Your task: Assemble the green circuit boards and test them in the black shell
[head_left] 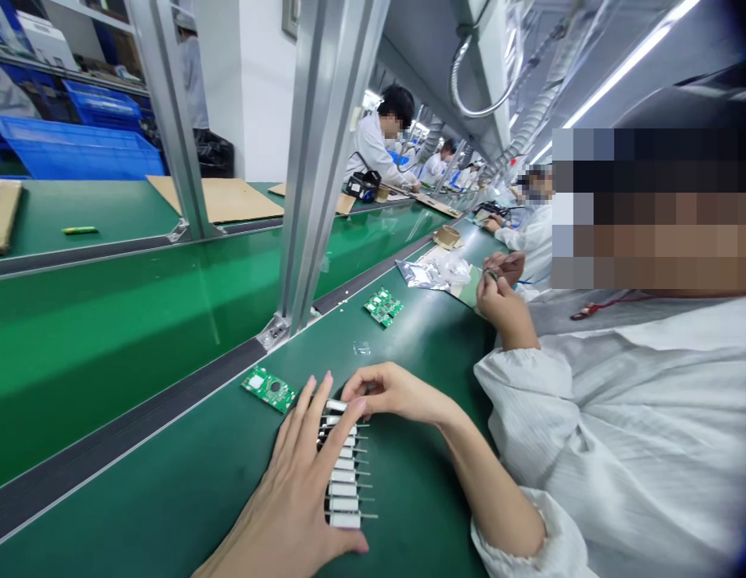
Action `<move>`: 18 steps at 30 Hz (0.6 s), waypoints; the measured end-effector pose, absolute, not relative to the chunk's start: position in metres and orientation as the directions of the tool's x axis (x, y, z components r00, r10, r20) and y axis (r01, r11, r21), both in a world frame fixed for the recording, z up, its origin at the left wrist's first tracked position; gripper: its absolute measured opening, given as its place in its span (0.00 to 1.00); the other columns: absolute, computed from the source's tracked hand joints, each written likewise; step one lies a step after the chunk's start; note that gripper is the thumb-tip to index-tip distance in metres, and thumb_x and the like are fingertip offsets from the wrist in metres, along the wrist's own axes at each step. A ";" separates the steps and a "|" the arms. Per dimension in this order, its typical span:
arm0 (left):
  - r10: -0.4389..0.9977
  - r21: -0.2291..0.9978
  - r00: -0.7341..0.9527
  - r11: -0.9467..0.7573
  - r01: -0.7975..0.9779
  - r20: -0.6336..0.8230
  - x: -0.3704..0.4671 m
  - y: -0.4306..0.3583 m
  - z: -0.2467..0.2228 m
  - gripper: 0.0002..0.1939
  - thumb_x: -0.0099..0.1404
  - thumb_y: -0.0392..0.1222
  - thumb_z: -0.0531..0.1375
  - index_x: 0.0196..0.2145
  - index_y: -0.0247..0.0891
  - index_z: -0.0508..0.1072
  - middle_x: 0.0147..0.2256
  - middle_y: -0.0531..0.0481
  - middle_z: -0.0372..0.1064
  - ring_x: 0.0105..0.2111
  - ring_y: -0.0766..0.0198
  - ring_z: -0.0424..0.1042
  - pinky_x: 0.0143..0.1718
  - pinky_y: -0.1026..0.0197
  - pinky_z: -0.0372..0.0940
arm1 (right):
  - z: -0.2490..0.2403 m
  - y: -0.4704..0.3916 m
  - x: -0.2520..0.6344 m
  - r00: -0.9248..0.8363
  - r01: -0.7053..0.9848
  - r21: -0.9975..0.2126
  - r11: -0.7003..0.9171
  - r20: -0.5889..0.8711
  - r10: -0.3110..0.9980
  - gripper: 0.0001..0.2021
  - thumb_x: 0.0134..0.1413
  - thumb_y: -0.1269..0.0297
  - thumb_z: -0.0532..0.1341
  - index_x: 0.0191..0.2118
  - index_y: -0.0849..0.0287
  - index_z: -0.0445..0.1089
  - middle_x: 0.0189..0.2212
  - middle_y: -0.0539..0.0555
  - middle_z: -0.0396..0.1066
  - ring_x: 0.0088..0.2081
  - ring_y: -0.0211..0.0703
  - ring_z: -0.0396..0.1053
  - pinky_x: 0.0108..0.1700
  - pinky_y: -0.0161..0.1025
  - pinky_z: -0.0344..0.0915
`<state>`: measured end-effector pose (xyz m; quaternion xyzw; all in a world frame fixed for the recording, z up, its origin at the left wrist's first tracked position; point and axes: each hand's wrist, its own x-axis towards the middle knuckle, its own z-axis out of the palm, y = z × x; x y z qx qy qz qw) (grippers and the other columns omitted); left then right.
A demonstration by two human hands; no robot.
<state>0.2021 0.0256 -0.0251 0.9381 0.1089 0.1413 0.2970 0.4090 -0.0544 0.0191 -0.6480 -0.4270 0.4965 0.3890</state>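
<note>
Several white block-shaped resistors with wire leads (344,489) lie side by side in a row on the green bench. My left hand (294,482) rests over the row's left side, fingers stretched and spread, its thumb by the near end and its index finger crossing the far part. At the far end my right hand (402,393) is bent into a pinch round the end of the last white resistor (336,406); its fingertips are partly hidden by my left index finger. A green circuit board (269,389) lies just beyond my left fingertips.
Another circuit board (383,307) and a small clear plastic piece (361,348) lie farther along. A metal post (315,177) rises from the bench edge beside a green conveyor belt (137,321). At right, a co-worker's hands (502,297) are near a silvery bag (424,274).
</note>
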 end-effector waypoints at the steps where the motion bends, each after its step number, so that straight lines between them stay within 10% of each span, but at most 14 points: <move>1: 0.274 0.579 0.938 -0.809 0.105 0.212 0.203 0.026 -0.029 0.73 0.37 0.40 0.77 0.69 0.58 0.35 0.71 0.41 0.30 0.68 0.32 0.38 0.59 0.29 0.56 | 0.020 -0.054 0.407 0.145 0.172 -0.930 -0.326 -0.303 0.942 0.19 0.48 0.50 0.68 0.37 0.63 0.75 0.28 0.50 0.72 0.29 0.36 0.69 0.36 0.36 0.68; 7: 0.279 0.524 0.908 -0.848 0.079 0.314 0.209 0.029 -0.043 0.64 0.40 0.37 0.73 0.68 0.56 0.43 0.69 0.41 0.43 0.66 0.34 0.47 0.59 0.35 0.57 | 0.028 -0.056 0.409 0.107 0.326 -0.916 -0.233 -0.209 0.972 0.12 0.51 0.60 0.67 0.41 0.59 0.77 0.36 0.51 0.74 0.35 0.36 0.69 0.39 0.33 0.65; 14: 0.309 0.532 0.898 -0.841 0.104 0.314 0.207 0.025 -0.034 0.54 0.38 0.35 0.71 0.62 0.54 0.59 0.57 0.44 0.63 0.57 0.42 0.61 0.58 0.43 0.58 | 0.000 -0.029 0.408 0.290 0.303 -0.922 -0.242 -0.153 0.945 0.21 0.64 0.50 0.53 0.48 0.62 0.72 0.36 0.55 0.74 0.28 0.34 0.66 0.26 0.31 0.64; 18: 0.294 0.488 0.913 -0.864 0.127 0.282 0.204 0.027 -0.036 0.51 0.40 0.38 0.72 0.62 0.54 0.62 0.57 0.43 0.62 0.58 0.40 0.60 0.57 0.42 0.59 | 0.000 0.009 0.389 0.281 0.505 -0.859 -0.088 0.068 0.957 0.21 0.53 0.59 0.69 0.53 0.53 0.71 0.50 0.53 0.70 0.48 0.39 0.67 0.53 0.37 0.64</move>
